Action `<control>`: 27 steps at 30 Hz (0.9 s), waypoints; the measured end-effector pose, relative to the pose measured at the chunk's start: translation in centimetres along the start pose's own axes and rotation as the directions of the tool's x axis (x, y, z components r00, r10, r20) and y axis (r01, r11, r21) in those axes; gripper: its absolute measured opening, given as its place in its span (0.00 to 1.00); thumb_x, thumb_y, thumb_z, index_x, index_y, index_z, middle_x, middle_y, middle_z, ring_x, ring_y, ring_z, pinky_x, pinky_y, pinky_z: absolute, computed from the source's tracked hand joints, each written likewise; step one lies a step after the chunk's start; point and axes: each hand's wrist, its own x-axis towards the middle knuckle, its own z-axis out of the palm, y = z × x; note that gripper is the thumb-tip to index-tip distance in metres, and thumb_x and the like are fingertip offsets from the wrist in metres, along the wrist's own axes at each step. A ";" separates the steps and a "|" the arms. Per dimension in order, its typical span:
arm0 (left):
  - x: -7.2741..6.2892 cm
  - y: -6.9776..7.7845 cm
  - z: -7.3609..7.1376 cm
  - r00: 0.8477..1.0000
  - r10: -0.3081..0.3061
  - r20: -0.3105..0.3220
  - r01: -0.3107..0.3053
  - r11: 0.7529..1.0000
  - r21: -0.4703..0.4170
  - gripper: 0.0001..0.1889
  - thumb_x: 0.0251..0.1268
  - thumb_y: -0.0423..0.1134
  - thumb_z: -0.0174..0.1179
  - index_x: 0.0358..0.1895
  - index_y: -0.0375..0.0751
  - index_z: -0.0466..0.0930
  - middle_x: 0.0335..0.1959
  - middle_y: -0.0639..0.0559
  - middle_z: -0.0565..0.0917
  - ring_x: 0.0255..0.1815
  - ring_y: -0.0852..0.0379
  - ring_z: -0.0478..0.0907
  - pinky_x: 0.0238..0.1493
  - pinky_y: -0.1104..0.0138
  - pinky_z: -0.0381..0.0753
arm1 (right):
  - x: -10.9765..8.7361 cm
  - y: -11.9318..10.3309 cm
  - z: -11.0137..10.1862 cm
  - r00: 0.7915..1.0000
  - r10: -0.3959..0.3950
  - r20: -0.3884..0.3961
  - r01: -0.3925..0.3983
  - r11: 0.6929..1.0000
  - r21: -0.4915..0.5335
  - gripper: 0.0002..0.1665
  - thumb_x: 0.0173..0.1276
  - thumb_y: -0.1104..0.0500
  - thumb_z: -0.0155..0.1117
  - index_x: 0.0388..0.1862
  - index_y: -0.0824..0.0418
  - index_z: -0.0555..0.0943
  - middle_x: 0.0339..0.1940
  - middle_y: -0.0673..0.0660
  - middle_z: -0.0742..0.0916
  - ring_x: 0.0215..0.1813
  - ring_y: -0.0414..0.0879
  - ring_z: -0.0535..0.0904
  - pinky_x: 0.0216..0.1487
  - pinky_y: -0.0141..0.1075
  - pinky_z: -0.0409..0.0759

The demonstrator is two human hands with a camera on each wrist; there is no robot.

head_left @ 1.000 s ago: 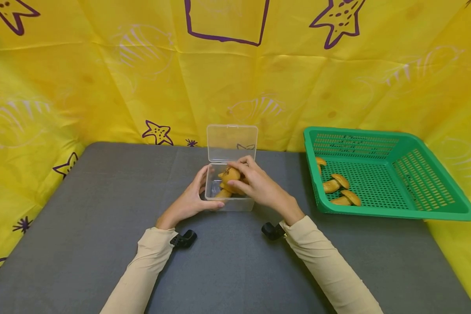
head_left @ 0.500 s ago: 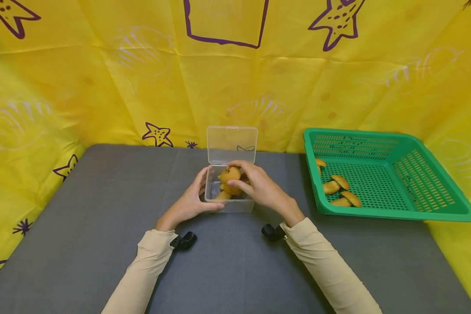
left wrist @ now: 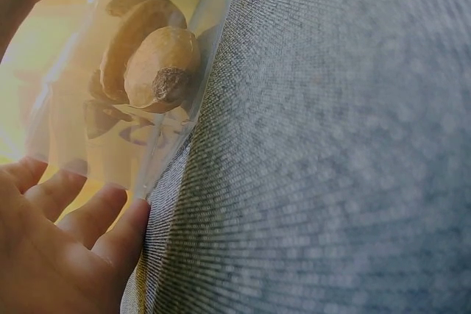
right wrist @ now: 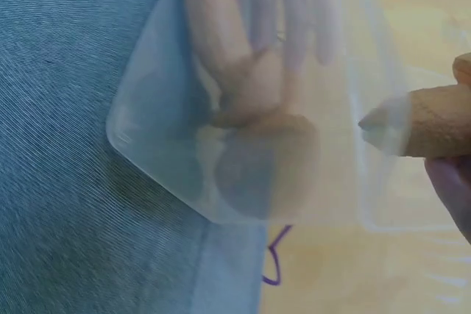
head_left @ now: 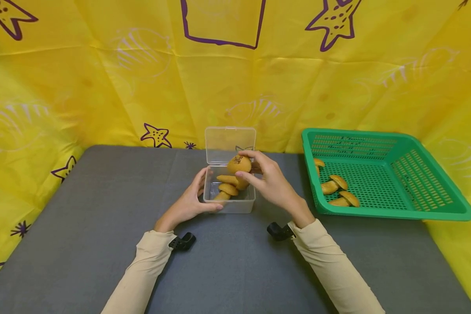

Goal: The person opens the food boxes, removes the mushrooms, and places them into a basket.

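Observation:
A clear plastic box (head_left: 235, 206) stands on the table with its lid (head_left: 230, 144) raised at the back. My left hand (head_left: 186, 205) holds the box at its left side, thumb along the front rim and fingertips on the wall. Inside lie brown mushrooms (head_left: 228, 189), also seen through the wall in the left wrist view. Over the box's right rear part, my right hand (head_left: 272, 181) pinches another mushroom (head_left: 239, 165) between thumb and fingers. That mushroom's stem (right wrist: 434, 119) points at the box in the right wrist view, its tip partly seen through the plastic.
To the right, a green mesh basket (head_left: 392, 214) holds several mushrooms (head_left: 335, 184) along its left side. Grey cloth covers the table (head_left: 227, 270). A yellow printed sheet (head_left: 204, 87) hangs behind and at both sides.
My right hand has risen slightly and shifted right with its mushroom, uncovering more of the mushrooms in the box. The left hand keeps its hold on the box.

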 end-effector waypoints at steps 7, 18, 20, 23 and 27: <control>0.1 -0.1 0.0 1.000 0.013 -0.004 -0.013 1.000 -0.008 0.58 0.52 0.41 0.77 0.79 0.51 0.42 0.80 0.44 0.52 0.79 0.40 0.54 0.75 0.44 0.58 | -0.4 -0.5 -1.9 0.997 -0.009 -0.080 0.006 0.999 -0.039 0.30 0.63 0.65 0.70 0.64 0.68 0.74 0.51 0.64 0.84 0.47 0.51 0.86 0.50 0.38 0.85; -0.1 -0.2 0.0 1.000 0.012 0.001 -0.012 1.000 0.002 0.57 0.52 0.42 0.77 0.79 0.53 0.42 0.80 0.44 0.51 0.80 0.39 0.52 0.75 0.44 0.57 | -2.0 -0.3 -4.6 0.988 0.025 -0.151 -0.037 0.996 -0.076 0.31 0.62 0.69 0.70 0.64 0.69 0.73 0.57 0.65 0.83 0.51 0.57 0.86 0.50 0.30 0.84; -0.1 -0.1 0.0 1.000 0.011 0.001 -0.011 1.000 0.001 0.57 0.52 0.42 0.77 0.79 0.54 0.42 0.81 0.44 0.50 0.80 0.40 0.52 0.75 0.44 0.57 | -2.3 -0.3 -5.1 0.986 0.031 -0.163 -0.045 0.995 -0.084 0.31 0.62 0.69 0.70 0.64 0.69 0.73 0.57 0.66 0.82 0.51 0.57 0.86 0.49 0.25 0.82; -0.1 -0.1 -0.1 1.000 0.010 0.003 -0.010 1.000 -0.001 0.57 0.53 0.42 0.77 0.79 0.54 0.42 0.81 0.44 0.50 0.80 0.40 0.52 0.75 0.44 0.57 | -2.8 -0.2 -5.8 0.981 0.041 -0.189 -0.061 0.992 -0.106 0.31 0.63 0.69 0.69 0.65 0.69 0.73 0.56 0.66 0.82 0.51 0.59 0.86 0.47 0.19 0.79; -0.1 0.0 -0.1 1.000 0.006 0.004 -0.006 1.000 -0.002 0.57 0.53 0.43 0.76 0.79 0.55 0.41 0.81 0.44 0.50 0.80 0.40 0.52 0.76 0.44 0.57 | -3.6 0.1 -6.8 0.973 0.041 -0.226 -0.072 0.988 -0.134 0.31 0.63 0.70 0.68 0.66 0.69 0.72 0.55 0.68 0.83 0.49 0.59 0.86 0.45 0.18 0.79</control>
